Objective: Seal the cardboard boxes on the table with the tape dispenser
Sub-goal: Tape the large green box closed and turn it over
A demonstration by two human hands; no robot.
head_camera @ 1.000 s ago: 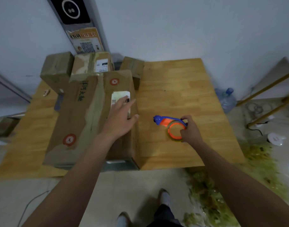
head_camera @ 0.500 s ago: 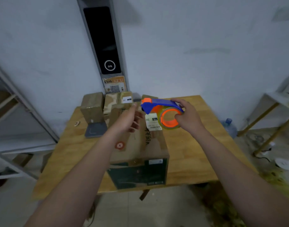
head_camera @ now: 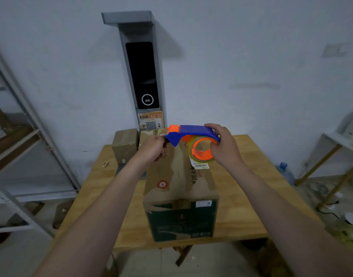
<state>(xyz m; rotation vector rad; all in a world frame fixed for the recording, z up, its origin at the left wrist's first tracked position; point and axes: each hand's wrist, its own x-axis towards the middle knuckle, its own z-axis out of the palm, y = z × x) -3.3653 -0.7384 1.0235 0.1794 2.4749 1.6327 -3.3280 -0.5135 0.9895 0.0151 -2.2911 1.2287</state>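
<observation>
One plastic tape dispenser was gripped by right hand over long cardboard box; left hand curled at its nose, hold unclear

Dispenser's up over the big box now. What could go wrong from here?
The left hand pinches right at the front end of the tape dispenser, where a cutter would usually sit, so it could get nicked. The large box stands at the near edge of the table with neither hand on it; the right hand pressing tape down may shove it off.

Free table room right of large box
</observation>
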